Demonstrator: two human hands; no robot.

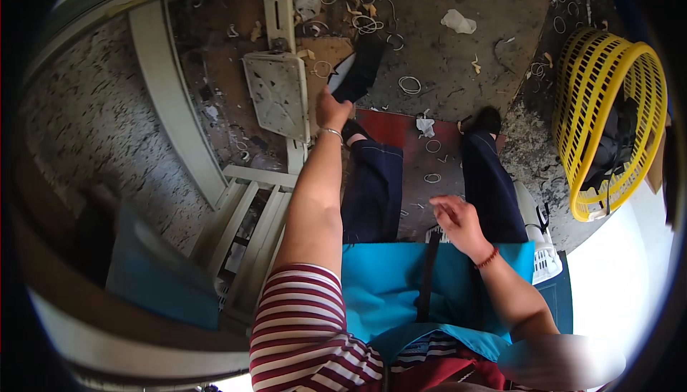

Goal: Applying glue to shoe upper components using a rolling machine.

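Note:
My left arm stretches forward, and my left hand (334, 110) is closed on the near end of a black flat piece (365, 70) that looks like fabric, with a pale strip along its left edge. The piece hangs over the littered floor, just right of a worn whitish metal plate (275, 95). Nearer to me, my right hand (461, 226) hovers over my lap with its fingers loosely bent and apart, holding nothing. Beneath it lies a turquoise apron (386, 277) with a black strap (429, 277) on it.
At the right a yellow slatted basket (565, 98) leans over, black items (617, 145) inside. Pale rings (409, 85), scraps and a crumpled white piece (458, 22) litter the floor. A pale slatted frame (247, 224) stands left of my left arm.

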